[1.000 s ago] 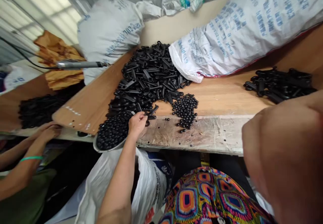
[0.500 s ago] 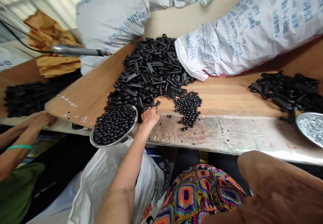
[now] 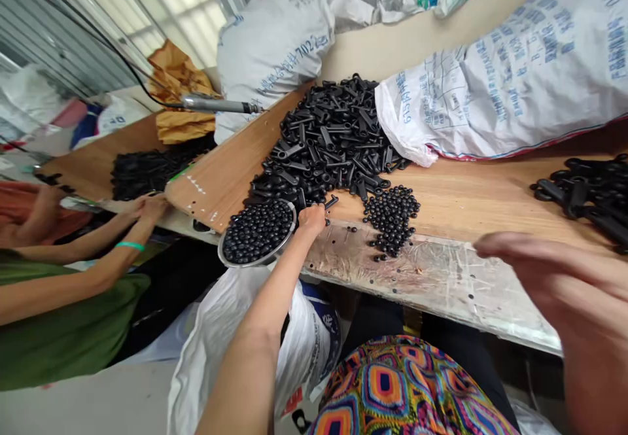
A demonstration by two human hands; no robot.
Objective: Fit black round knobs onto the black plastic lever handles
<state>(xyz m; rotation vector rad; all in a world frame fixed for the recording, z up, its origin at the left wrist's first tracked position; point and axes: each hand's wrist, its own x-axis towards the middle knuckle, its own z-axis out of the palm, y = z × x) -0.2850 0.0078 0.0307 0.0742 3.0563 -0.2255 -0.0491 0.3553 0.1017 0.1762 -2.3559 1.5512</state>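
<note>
My left hand (image 3: 312, 218) is curled closed at the table's front edge, just right of a metal bowl (image 3: 290, 239) heaped with black balls (image 3: 258, 231). What its fingers hold, if anything, is hidden. Just beyond them lies a small black plastic piece (image 3: 332, 201), at the foot of a big pile of black plastic handles (image 3: 326, 137). A loose heap of black balls (image 3: 391, 216) is to the right of that hand. Close to the camera, my right hand (image 3: 554, 284) is raised over the right side of the table, slightly blurred, fingers stretched out; I see nothing in it.
A printed white sack (image 3: 490, 95) lies along the back right; another sack (image 3: 275, 49) stands behind a wooden divider (image 3: 216, 167). A powered screwdriver (image 3: 216, 103) rests above the divider. More black parts (image 3: 589, 193) lie far right. At left, a co-worker's hands (image 3: 152, 206) are at the table.
The view has swung left, so the scene sits further right. My right hand has come up into view over the table. My left hand stays beside the bowl.
</note>
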